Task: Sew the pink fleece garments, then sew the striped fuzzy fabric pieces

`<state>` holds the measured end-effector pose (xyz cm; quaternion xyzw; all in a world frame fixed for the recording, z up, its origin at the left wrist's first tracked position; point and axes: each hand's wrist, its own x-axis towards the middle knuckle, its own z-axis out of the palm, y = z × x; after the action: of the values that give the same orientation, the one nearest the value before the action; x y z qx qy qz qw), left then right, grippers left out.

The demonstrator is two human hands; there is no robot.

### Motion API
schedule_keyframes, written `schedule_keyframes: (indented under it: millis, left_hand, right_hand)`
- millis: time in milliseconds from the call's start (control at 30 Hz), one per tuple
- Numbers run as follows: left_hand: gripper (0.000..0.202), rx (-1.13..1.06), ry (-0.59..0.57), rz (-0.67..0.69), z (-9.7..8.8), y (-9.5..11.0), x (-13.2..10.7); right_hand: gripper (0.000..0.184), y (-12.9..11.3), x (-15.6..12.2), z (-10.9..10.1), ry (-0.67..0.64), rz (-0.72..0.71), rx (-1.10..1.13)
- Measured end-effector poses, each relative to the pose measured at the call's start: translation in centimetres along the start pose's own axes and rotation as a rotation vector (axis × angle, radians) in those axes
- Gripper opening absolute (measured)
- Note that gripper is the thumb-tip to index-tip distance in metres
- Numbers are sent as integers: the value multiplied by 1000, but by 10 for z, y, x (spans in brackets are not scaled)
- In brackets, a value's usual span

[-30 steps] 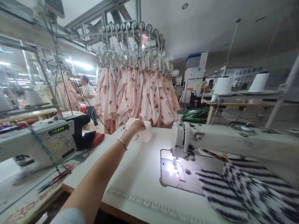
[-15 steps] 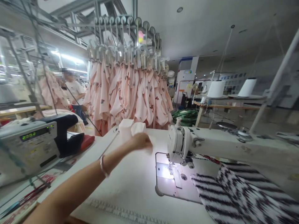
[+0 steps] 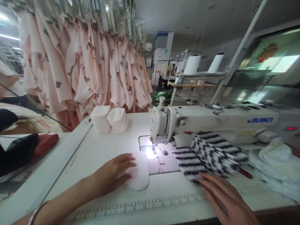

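Note:
A white rounded fabric piece point(image 3: 140, 178) lies flat on the sewing table just left of the needle plate. My left hand point(image 3: 114, 171) is at its left edge, fingers apart and fingertips touching or just above it. My right hand point(image 3: 222, 195) has its fingers stretched out, the tips at the near edge of a black-and-white striped fuzzy fabric point(image 3: 211, 156). That fabric lies folded under the arm of the sewing machine point(image 3: 161, 123), whose lamp lights the needle area.
Two stacks of white fabric pieces point(image 3: 100, 119) stand at the table's back left. A printed ruler strip point(image 3: 140, 204) runs along the front edge. Pink printed garments point(image 3: 93, 68) hang behind. Crumpled pale cloth point(image 3: 274, 165) lies at right, thread cones point(image 3: 192, 65) beyond.
My left hand has come back from the white stacks toward the needle plate, where a white piece now lies. My right hand has come into view by the striped fabric. The view has turned right.

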<state>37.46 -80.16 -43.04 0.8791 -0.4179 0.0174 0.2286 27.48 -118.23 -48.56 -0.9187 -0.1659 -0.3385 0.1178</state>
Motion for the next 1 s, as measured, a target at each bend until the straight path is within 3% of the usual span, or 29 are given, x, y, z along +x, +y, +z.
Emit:
schedule_keyframes:
  millis: [67,167,300,467,533,600,733,800,900,967,1000]
  left_hand:
    - [37,44,-2,127,23,11,8]
    - [36,92,-1,158,38,30,20]
    - [39,104,-33,86,28,47,23]
    - [32,-68,20,-16,7,46,9]
    - [28,-220,13,-64,2,48,6]
    - [27,-463,-67,-155,1,57,7]
    - [44,-1270,-279,-411,10,83,25]
    - [59,-1626,-331,-534,19,95,37]
    - [69,-1866,-406,-636,34,106,47]
    - [52,-1912,-408,-623,42,109,44]
    - [39,-1906,-394,-609,45,109,38]
  right_hand:
    - [25,-3,8,2,-17,74,33]
    - [23,-6,22,7,-63,163,83]
    - [21,-8,40,1,-103,264,99]
    - [21,-12,51,-12,-89,306,129]
    - [21,-11,54,-12,-50,321,143]
    - [20,-9,61,-13,-9,340,153]
    - [17,-25,84,-31,26,338,167]
    - [19,-49,89,-45,3,298,183]
    - [22,-98,71,-54,-73,192,217]
    - [22,-128,42,-46,-130,49,195]
    - [23,-139,26,-40,-80,117,182]
